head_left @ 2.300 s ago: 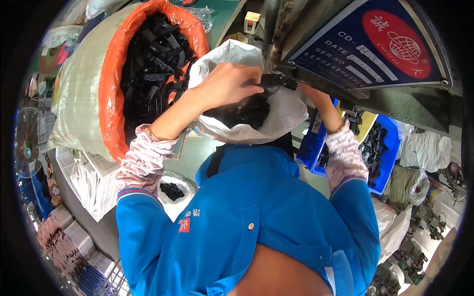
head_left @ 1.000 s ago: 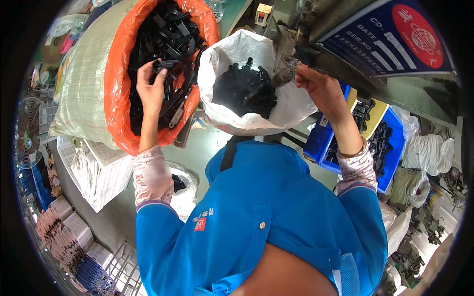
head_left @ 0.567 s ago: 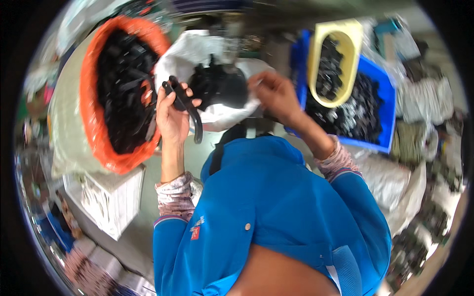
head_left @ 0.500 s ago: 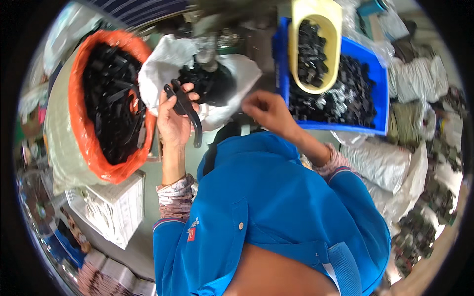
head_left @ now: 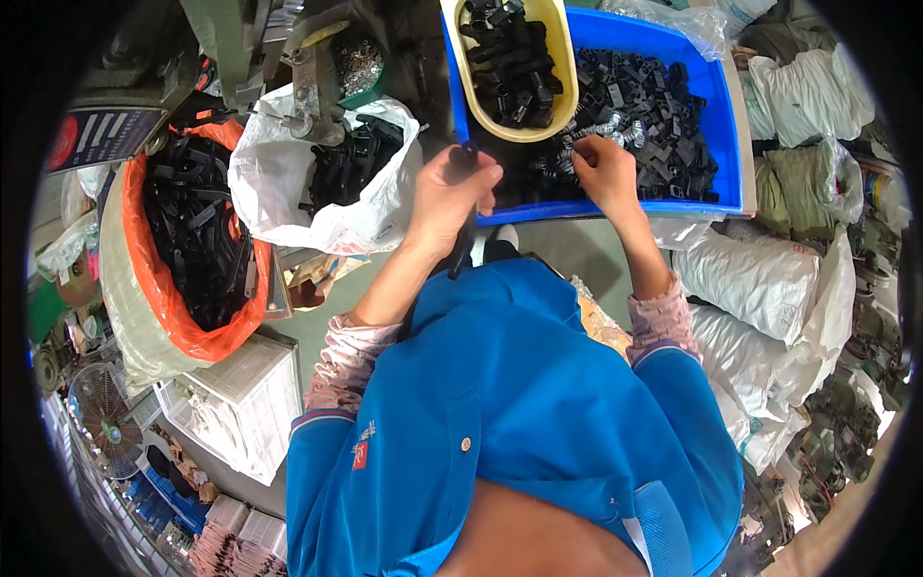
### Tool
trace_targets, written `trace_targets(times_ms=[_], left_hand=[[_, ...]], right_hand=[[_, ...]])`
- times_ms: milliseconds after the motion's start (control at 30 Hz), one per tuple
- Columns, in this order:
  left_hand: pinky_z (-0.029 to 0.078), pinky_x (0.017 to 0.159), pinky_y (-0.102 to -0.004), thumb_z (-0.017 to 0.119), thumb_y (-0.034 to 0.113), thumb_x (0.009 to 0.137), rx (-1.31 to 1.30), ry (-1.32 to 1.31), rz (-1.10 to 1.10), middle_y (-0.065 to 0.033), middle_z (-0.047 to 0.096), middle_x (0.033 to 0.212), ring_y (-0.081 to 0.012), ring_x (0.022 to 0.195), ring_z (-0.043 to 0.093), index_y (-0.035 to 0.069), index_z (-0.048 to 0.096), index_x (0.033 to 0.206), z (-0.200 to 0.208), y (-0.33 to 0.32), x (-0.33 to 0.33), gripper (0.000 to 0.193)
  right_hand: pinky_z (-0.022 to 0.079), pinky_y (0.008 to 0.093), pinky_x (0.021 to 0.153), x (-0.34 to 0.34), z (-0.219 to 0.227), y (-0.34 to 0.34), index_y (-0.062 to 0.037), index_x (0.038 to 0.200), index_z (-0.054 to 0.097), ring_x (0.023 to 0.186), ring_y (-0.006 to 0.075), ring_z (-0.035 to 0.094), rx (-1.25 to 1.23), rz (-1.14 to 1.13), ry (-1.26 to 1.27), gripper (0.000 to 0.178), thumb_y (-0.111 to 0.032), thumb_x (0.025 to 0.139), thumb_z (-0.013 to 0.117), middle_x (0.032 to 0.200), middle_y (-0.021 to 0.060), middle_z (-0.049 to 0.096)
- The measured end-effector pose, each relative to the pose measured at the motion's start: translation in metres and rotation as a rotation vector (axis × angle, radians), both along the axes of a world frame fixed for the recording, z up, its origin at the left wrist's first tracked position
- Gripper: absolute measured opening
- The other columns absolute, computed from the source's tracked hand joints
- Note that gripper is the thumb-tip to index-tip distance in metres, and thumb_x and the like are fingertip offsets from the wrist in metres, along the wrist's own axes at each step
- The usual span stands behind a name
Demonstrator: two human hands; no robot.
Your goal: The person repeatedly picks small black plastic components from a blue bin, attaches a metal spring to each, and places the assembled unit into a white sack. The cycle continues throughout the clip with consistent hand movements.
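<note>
My left hand [head_left: 442, 200] is closed around a long, curved black piece [head_left: 465, 248] that looks like a plastic handle; its lower end hangs below my fingers. That hand is just left of the blue bin [head_left: 663, 208]. Over the bin's near part, my right hand [head_left: 608, 173] has its fingers pinched together; whether anything is between them is hidden. Shiny metal coils like springs [head_left: 635, 133] lie beside those fingertips. Small black blocky parts [head_left: 673, 139] fill much of the bin. A yellow oval tub [head_left: 569, 91] with black parts rests on the bin's left side.
A white sack [head_left: 264, 197] with black pieces stands left of my left hand, under a metal machine arm [head_left: 306, 87]. Farther left is an orange-lined sack [head_left: 255, 298] of black curved pieces. A green bowl [head_left: 363, 96] holds small metal parts. White sacks [head_left: 755, 279] lie right.
My left hand has moved right with the black piece, away from the white sack. My right hand has moved right, over the blue bin. The view has shifted, showing more of the machine.
</note>
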State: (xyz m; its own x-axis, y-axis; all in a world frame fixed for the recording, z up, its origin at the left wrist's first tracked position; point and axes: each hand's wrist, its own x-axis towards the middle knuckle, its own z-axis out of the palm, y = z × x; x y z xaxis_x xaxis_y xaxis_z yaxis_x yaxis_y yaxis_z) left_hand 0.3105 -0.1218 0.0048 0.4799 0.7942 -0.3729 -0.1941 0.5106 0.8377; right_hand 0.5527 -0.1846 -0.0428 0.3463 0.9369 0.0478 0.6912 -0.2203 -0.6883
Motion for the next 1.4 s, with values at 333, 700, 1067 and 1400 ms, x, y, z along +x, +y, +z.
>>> trace_targets(times_ms=[333, 700, 1067, 1400], left_hand=[[0.054, 0.06, -0.0256, 0.074, 0.009, 0.084, 0.228, 0.188, -0.292, -0.0082, 0.067, 0.094, -0.0106, 0.074, 0.062, -0.006, 0.061, 0.104, 0.002, -0.013, 0.066, 0.028], [0.058, 0.068, -0.0305, 0.068, 0.013, 0.089, -0.024, -0.063, -0.139, -0.0099, 0.066, 0.089, -0.0182, 0.075, 0.066, -0.005, 0.061, 0.103, -0.018, -0.01, 0.071, 0.024], [0.053, 0.071, -0.0238, 0.068, 0.001, 0.085, 0.375, 0.185, -0.197, -0.0033, 0.067, 0.09, -0.0085, 0.078, 0.063, -0.003, 0.063, 0.101, -0.008, -0.016, 0.071, 0.017], [0.055, 0.062, -0.0281, 0.065, 0.002, 0.088, 0.051, -0.047, -0.03, -0.0097, 0.063, 0.085, -0.0148, 0.071, 0.064, -0.003, 0.057, 0.099, -0.01, -0.016, 0.081, 0.014]], right_hand=[[0.049, 0.023, 0.067, 0.004, 0.044, -0.039, 0.0004, 0.101, 0.066, 0.075, 0.0093, 0.062, -0.021, -0.054, 1.041, 0.017, -0.009, 0.087, 0.069, 0.083, 0.004, 0.067], [0.05, 0.0233, 0.07, 0.007, 0.043, -0.04, 0.0008, 0.102, 0.063, 0.078, 0.0078, 0.061, 0.061, 0.038, 0.903, 0.017, -0.008, 0.088, 0.068, 0.089, 0.0027, 0.065], [0.044, 0.0201, 0.053, -0.002, 0.048, -0.028, -0.0024, 0.091, 0.061, 0.061, 0.0065, 0.056, -0.097, -0.086, 1.044, 0.026, -0.027, 0.094, 0.065, 0.074, 0.0011, 0.06], [0.039, 0.0189, 0.053, -0.031, 0.034, -0.024, -0.0025, 0.089, 0.058, 0.06, 0.0037, 0.049, 0.275, -0.154, 0.733, 0.016, -0.015, 0.093, 0.066, 0.071, -0.0013, 0.057]])
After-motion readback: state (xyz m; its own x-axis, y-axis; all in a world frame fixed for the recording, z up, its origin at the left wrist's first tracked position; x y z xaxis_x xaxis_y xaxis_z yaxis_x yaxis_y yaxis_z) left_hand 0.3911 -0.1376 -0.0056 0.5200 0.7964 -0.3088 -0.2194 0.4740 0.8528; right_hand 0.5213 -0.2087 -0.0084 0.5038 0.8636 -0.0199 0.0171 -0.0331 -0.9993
